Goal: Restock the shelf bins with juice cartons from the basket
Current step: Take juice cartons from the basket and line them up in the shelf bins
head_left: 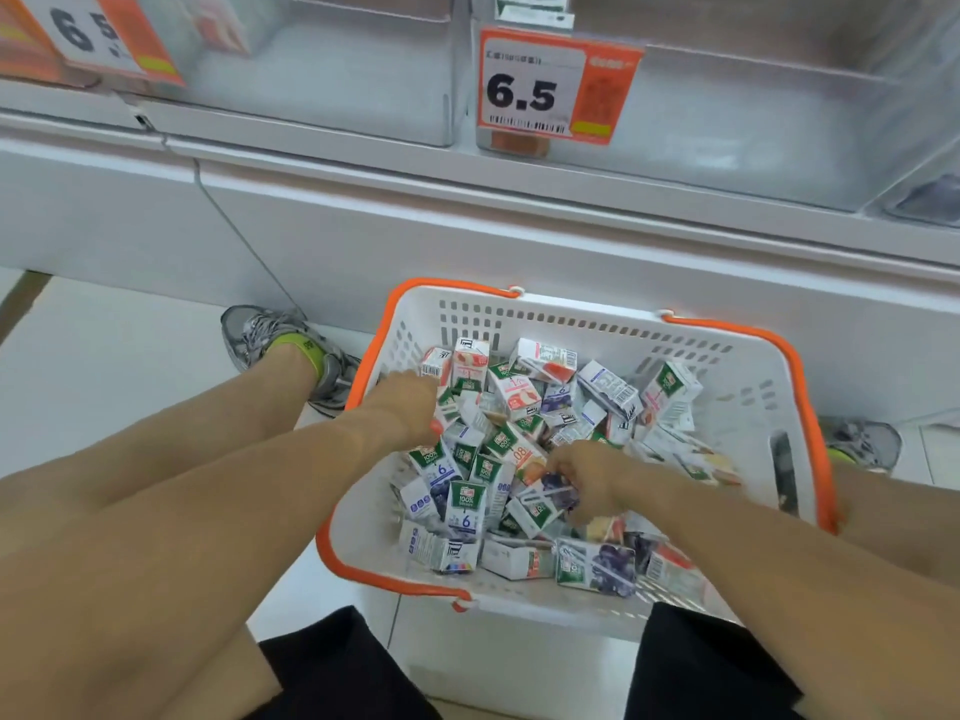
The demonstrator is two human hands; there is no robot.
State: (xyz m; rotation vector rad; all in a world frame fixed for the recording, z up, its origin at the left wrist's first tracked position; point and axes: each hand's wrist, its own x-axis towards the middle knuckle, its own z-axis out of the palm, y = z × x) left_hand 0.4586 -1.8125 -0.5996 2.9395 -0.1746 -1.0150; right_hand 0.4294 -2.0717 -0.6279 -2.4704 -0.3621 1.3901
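White basket (748, 407), orange-rimmed, sits on the floor below the shelf, heaped with juice cartons (467, 504). My right hand (589, 478) is clamped on a grape carton (550, 493) near the middle; my left hand (410, 407) digs among cartons at the left, grip indeterminate. Shelf bins (322, 80) above appear largely unfilled. Judgement: restocking barely begun.

The orange-and-white paper price tag (556, 85) clipped to the clear plastic shelf bin (727, 122), upper centre of the frame, reads "6.5" above a barcode. A second tilted orange-and-white price tag (98, 33), upper left, shows "6" and part of a "5". In the white basket, a green-and-white juice carton (466, 509) reads "100%" and "6"; smaller print is too blurred to read
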